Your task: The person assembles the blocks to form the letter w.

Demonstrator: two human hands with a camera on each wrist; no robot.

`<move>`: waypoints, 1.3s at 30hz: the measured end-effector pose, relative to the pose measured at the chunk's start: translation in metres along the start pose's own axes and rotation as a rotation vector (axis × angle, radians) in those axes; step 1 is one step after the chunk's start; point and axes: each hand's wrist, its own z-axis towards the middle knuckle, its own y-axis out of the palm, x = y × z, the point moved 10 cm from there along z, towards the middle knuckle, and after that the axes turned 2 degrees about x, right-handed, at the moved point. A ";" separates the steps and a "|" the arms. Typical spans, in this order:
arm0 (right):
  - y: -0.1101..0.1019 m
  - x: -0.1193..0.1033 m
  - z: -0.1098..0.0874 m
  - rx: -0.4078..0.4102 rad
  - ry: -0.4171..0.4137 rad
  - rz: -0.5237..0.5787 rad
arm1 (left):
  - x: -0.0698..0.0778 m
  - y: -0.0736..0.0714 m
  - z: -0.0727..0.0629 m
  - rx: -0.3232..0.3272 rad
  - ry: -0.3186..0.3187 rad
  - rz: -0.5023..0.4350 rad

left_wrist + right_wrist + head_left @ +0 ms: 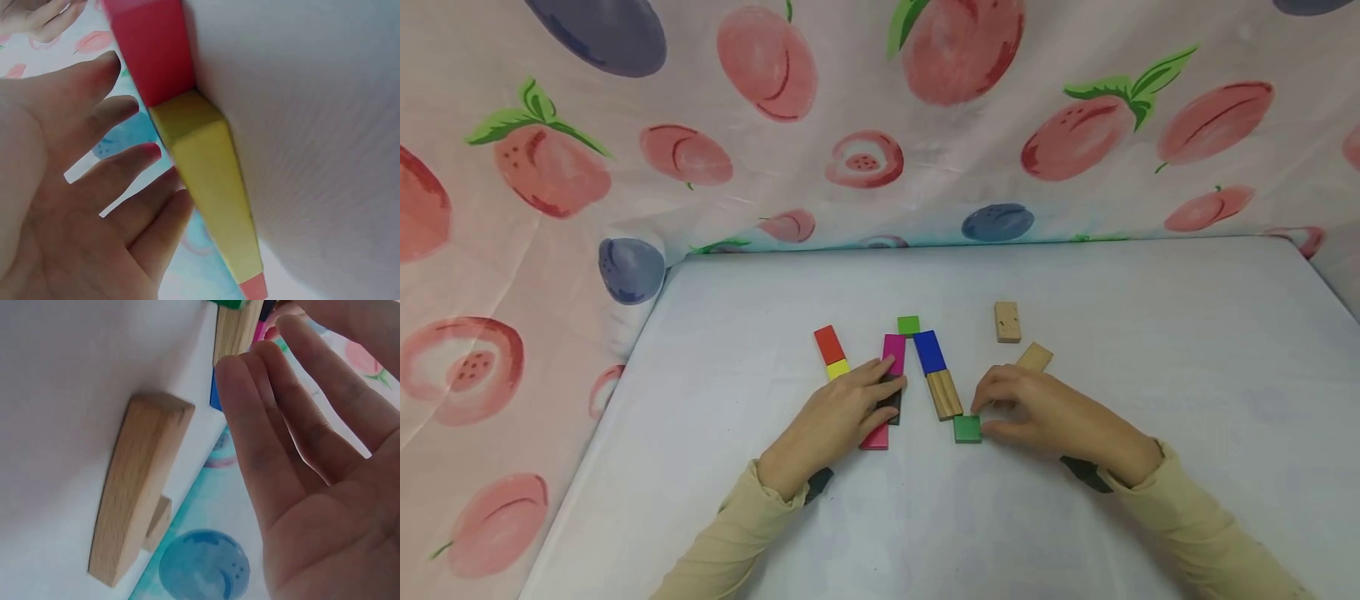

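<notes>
Coloured blocks lie end to end in a zigzag on the white table. My left hand (842,408) rests across the left half, its spread fingertips on or beside the black block (893,410) and the magenta block (893,350). Partly under it are the yellow block (215,187) and the pinkish-red block (875,438). At the zigzag's right end sits a dark green block (967,430). Right beside it is my right hand (1045,408), thumb and fingers apart, fingers fairly straight in the right wrist view. The striped wooden block (945,395) and blue block (930,352) continue up from there.
A light green block (908,326) joins the tops at the middle, and an orange-red block (830,345) marks the upper left end. Two plain wooden blocks lie apart, one farther back (1007,322), another wooden block (140,481) by my right hand. Fruit-print cloth (865,125) hangs behind.
</notes>
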 end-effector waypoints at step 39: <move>-0.037 0.050 -0.017 0.203 0.282 -0.257 | 0.060 0.013 0.028 0.032 0.074 0.021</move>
